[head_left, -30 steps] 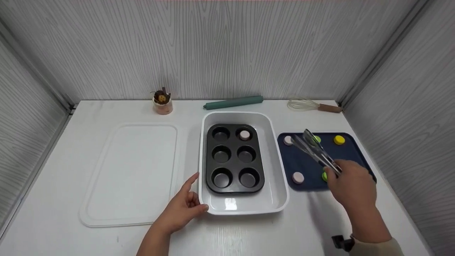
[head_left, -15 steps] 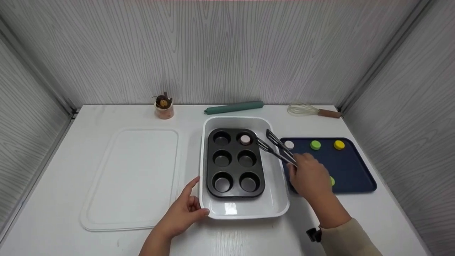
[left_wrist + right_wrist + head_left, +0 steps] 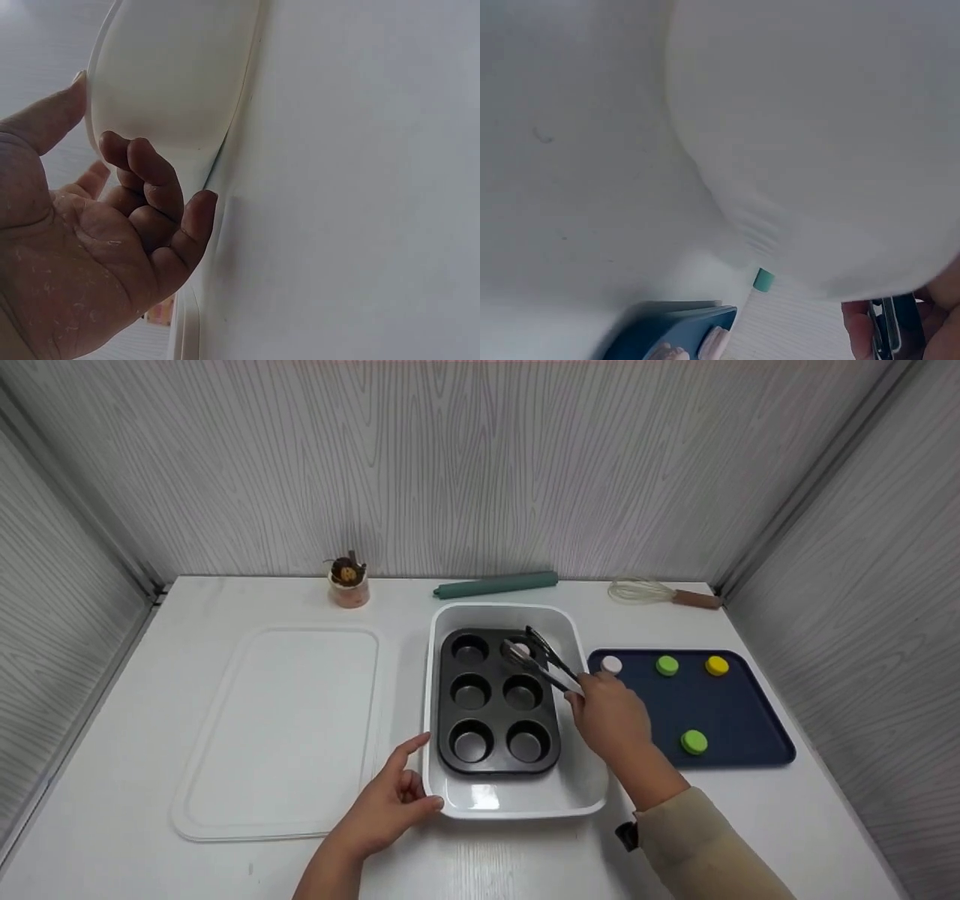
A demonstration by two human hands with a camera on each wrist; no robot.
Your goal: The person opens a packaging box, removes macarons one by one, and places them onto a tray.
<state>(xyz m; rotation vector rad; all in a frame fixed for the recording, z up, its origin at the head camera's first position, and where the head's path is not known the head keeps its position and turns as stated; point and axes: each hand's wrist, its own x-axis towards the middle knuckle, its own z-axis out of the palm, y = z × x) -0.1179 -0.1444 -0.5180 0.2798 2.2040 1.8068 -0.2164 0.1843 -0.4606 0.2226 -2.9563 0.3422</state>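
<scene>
- Slim black-tipped metal tongs [image 3: 546,662]: long axis on a diagonal, tips pointing away and to the left, handle end near and to the right. The tips sit at the far-right cup of the dark six-cup muffin tin [image 3: 495,701], around a pale pink round piece [image 3: 517,650]; whether they touch it cannot be told.
- Right hand [image 3: 609,720]: fingers curled round the tongs' handle end, above the right wall of the white rectangular baking dish [image 3: 592,780].
- Left hand [image 3: 390,804]: thumb against the dish's near-left corner, forefinger out along the wall, other fingers loosely curled, nothing gripped.
- Muffin tin lies inside the dish; its other five cups show dark.
- Dark blue tray [image 3: 750,720], just right of the dish: one whitish disc [image 3: 611,664], two green discs [image 3: 667,665], one yellow disc [image 3: 716,665].
- Clear plastic lid [image 3: 277,731], left of the dish.
- Far edge of the white table [image 3: 105,855]: small pink cup with brown topping [image 3: 349,582], teal rolling pin [image 3: 496,584], wire whisk with wooden handle [image 3: 660,593].
- Left wrist view alone shows the curled fingers [image 3: 154,184] from beneath; it cuts off the tin.
- Right wrist view: blurred dish underside, a sliver of tongs at the frame corner.
</scene>
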